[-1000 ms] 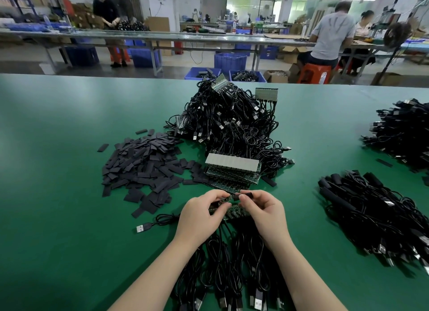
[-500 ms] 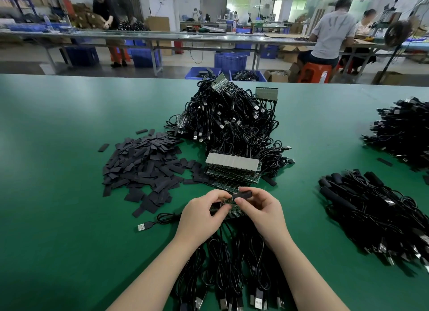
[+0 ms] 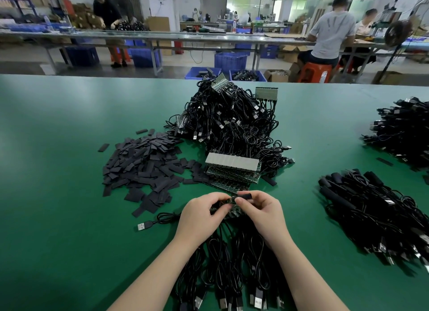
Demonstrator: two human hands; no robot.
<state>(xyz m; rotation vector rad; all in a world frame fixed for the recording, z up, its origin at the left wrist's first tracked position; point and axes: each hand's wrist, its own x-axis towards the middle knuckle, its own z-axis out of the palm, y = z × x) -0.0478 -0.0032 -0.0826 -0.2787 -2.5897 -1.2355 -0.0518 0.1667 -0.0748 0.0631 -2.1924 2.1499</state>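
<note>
Green worktop (image 3: 58, 194) carries a stack of circuit boards (image 3: 232, 165), and just in front of that stack the two hands meet. The left hand (image 3: 199, 215) grips a small green board (image 3: 232, 207) with curled fingers. The right hand (image 3: 262, 215) pinches a short black sleeve (image 3: 243, 197) at the board's far end. Left of the stack lies a heap of flat black sleeves (image 3: 144, 166), and behind it a tangle of black cables (image 3: 227, 120).
</note>
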